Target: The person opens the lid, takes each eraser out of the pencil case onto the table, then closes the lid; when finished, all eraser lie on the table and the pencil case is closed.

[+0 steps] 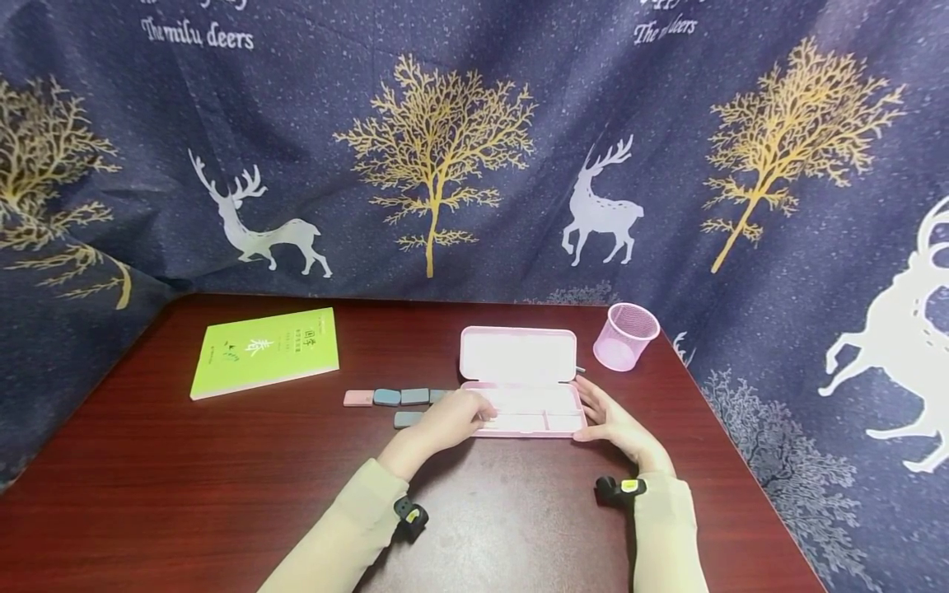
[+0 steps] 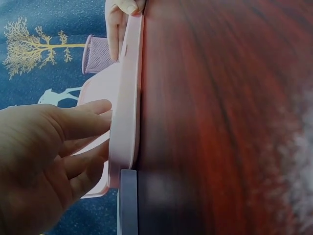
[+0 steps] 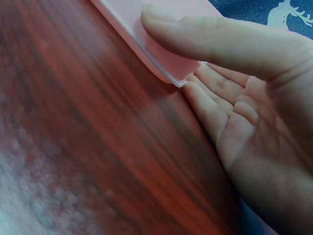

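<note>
Head view, left hand (image 1: 448,420): fingers relaxed, resting in pink case (image 1: 530,420).
Right hand (image 1: 615,424): flat, steadying case's right end.
Table (image 1: 222,478): erasers (image 1: 400,398) beside case.

**Left hand at the edge of the pink case**

The left hand (image 2: 44,166) reaches with loosely extended fingers (image 2: 85,125) into the open pink case (image 2: 124,98), touching its near rim. The case lies on the dark red counter (image 2: 220,122). A grey-blue block (image 2: 128,203) sits just beside the case's end. At the far end the right hand (image 2: 120,19) touches the case, with a pink mesh cup (image 2: 98,54) beyond.
</note>
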A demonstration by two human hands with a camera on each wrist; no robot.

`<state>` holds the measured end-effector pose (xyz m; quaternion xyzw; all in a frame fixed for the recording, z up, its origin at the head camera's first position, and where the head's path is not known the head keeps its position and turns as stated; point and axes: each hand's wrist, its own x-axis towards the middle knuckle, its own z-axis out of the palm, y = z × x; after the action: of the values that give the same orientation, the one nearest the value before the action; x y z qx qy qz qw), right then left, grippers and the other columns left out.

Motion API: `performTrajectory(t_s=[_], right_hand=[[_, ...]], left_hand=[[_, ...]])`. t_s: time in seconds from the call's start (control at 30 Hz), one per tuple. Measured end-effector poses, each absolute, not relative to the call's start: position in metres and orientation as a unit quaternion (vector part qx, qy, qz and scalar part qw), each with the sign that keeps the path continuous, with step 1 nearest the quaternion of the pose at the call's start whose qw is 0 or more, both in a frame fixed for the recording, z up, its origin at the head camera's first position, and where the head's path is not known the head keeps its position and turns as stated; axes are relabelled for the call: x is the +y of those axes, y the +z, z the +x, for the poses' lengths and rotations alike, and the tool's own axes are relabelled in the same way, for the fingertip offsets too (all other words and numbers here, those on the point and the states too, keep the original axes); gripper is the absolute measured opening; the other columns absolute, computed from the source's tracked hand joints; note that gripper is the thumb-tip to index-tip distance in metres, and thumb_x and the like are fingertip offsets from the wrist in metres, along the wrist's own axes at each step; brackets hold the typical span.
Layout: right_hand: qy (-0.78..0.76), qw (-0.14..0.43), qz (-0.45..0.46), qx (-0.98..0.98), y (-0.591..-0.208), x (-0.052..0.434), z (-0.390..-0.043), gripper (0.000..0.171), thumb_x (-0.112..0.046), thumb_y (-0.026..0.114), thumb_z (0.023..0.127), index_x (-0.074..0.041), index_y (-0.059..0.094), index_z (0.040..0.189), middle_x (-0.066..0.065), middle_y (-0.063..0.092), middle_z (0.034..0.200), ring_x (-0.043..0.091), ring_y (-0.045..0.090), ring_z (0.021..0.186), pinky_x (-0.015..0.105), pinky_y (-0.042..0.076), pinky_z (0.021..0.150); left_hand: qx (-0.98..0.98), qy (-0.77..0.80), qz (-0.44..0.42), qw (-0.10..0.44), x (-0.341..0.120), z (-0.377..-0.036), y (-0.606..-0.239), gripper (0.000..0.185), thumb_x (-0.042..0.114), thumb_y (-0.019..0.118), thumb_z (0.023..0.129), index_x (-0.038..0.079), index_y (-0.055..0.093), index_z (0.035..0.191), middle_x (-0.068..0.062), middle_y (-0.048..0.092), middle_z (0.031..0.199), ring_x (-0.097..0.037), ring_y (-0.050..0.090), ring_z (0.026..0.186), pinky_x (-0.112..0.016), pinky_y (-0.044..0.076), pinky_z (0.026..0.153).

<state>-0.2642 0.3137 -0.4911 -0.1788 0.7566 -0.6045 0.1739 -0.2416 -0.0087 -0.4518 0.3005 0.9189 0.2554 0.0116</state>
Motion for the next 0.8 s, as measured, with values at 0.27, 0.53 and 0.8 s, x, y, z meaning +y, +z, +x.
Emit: performTrajectory(t_s=[0.27,0.53,0.8], right_hand=[[-0.6,0.176,-0.177,0.76,-0.4911,0.3135,-0.2649,0.103,0.0,0.076,0.078,0.002,0.007,0.155,0.029,0.006,0.161,0.048,0.011,0.146,0.005,0.037,0.098],[-0.597,0.18,-0.174,0.762,-0.4906,0.3142,-0.2645,0.103,-0.001,0.076,0.079,0.001,0.007,0.155,0.028,0.005,0.161,0.048,0.01,0.147,0.005,0.036,0.098],[-0.599,0.179,-0.176,0.761,-0.4921,0.3146,-0.2655,0.103,0.0,0.076,0.078,0.002,0.007,0.155,0.028,0.005,0.161,0.048,0.01,0.147,0.004,0.036,0.098]], left_hand=[[0.915,0.256,0.311,0.008,-0.0091,-0.2428,-0.4533,0.018,0.0,0.067,0.088,0.007,0.076,0.101,-0.004,0.076,0.1,-0.018,0.07,0.1,-0.034,0.056,0.088],[0.922,0.244,0.302,0.004,-0.0091,-0.2426,-0.4542,0.018,0.002,0.067,0.089,0.009,0.077,0.101,-0.002,0.076,0.102,-0.017,0.07,0.103,-0.033,0.055,0.09],[0.922,0.24,0.303,-0.004,-0.0094,-0.2424,-0.4536,0.017,0.004,0.067,0.089,0.009,0.078,0.1,-0.001,0.076,0.101,-0.017,0.07,0.102,-0.032,0.055,0.09]])
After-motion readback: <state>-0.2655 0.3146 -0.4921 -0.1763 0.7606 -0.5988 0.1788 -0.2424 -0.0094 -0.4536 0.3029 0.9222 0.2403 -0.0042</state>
